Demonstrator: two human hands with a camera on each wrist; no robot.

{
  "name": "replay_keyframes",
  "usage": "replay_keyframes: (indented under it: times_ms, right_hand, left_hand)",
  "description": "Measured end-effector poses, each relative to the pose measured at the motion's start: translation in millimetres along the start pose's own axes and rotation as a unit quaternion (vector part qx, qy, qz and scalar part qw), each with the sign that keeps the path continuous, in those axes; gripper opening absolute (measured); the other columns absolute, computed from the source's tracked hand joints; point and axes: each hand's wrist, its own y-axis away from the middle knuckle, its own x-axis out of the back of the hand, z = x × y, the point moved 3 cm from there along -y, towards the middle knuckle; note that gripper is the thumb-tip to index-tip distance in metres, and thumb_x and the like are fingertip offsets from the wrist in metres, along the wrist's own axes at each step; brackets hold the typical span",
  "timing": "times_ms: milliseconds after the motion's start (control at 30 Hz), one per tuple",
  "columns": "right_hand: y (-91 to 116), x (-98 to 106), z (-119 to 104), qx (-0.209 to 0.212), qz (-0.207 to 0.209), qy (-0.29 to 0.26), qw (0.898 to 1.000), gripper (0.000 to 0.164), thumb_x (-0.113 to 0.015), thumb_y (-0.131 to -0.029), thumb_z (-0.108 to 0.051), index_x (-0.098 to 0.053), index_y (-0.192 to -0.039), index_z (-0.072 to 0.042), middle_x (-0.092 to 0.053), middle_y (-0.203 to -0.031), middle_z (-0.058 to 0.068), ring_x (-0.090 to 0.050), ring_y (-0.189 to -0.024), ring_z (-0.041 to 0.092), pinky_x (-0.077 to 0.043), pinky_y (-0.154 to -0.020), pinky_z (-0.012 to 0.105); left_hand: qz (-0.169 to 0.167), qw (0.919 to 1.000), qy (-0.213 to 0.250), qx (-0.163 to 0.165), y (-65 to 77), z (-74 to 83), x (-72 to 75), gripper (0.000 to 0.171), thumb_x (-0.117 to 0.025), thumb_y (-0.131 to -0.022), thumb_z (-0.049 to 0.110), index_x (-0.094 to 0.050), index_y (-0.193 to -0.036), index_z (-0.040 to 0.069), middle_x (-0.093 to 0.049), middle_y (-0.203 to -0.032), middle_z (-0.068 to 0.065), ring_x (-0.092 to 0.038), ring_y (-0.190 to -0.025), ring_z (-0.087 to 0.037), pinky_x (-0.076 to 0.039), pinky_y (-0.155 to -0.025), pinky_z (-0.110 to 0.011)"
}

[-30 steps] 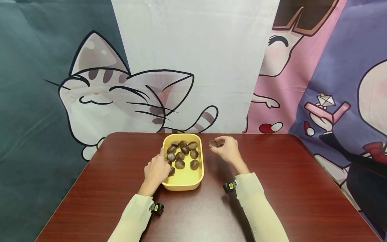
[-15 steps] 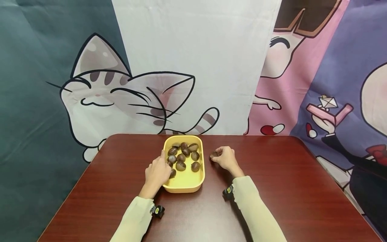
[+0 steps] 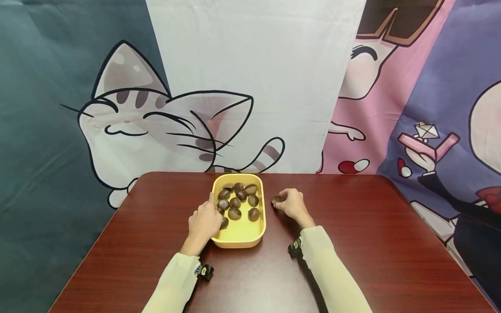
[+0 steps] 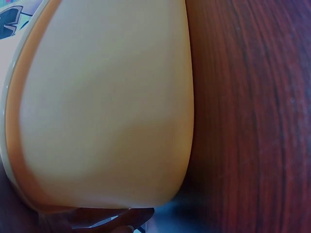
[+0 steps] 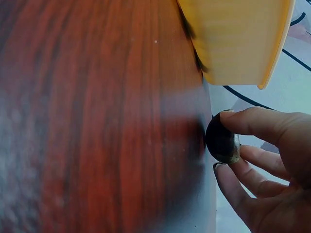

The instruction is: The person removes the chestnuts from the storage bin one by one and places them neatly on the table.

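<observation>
A yellow plastic box stands on the table with several brown chestnuts inside, mostly toward its far and left parts. My left hand grips the box's left wall at the rim, its index finger pointing away along the edge. Only a bit of that hand's fingers shows under the box wall in the left wrist view. To the right of the box, my right hand pinches one chestnut between thumb and fingers, low at the tabletop. Whether this chestnut touches the wood is hard to tell.
The reddish-brown wooden table extends to both sides of the box. Behind its far edge hangs a printed cloth with cartoon figures. A small black camera is worn on each wrist.
My right hand has come down toward the tabletop with the chestnut, then stayed there over the last half second. My left hand keeps its grip on the box.
</observation>
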Motion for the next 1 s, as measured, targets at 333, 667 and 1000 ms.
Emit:
replay_keyframes:
  times_ms: [333, 667, 1000]
  right_hand:
    - [3, 6, -23, 0.028, 0.029, 0.006, 0.999, 0.042, -0.084, -0.076, -0.016, -0.070, -0.110, 0.005, -0.070, -0.104, 0.018, -0.062, -0.094, 0.031, -0.049, -0.087, 0.045]
    - [13, -6, -82, 0.099, 0.020, -0.042, 0.994, 0.037, -0.081, -0.079, -0.013, -0.070, -0.109, 0.006, -0.070, -0.103, 0.019, -0.066, -0.093, 0.032, -0.053, -0.079, 0.041]
    - [24, -36, -106, 0.114, -0.050, -0.067, 0.990, 0.035, -0.081, -0.081, -0.012, -0.070, -0.110, 0.004, -0.071, -0.104, 0.017, -0.067, -0.093, 0.031, -0.054, -0.077, 0.039]
  left_hand:
    - [-0.004, 1.0000, -0.005, -0.001, 0.3, 0.5, 0.3, 0.065, -0.044, -0.091, 0.016, -0.034, -0.154, 0.004, -0.063, -0.127, -0.015, -0.065, -0.083, -0.038, -0.049, -0.063, -0.053]
    - [0.001, 1.0000, 0.000, -0.004, 1.2, 1.3, 1.6, 0.065, -0.044, -0.091, 0.015, -0.035, -0.153, 0.003, -0.063, -0.128, -0.017, -0.066, -0.088, -0.041, -0.050, -0.068, -0.056]
    - [-0.004, 1.0000, -0.005, 0.004, -0.4, 0.4, -0.1, 0.065, -0.045, -0.091, 0.016, -0.034, -0.154, 0.005, -0.064, -0.125, -0.016, -0.065, -0.082, -0.039, -0.048, -0.061, -0.052]
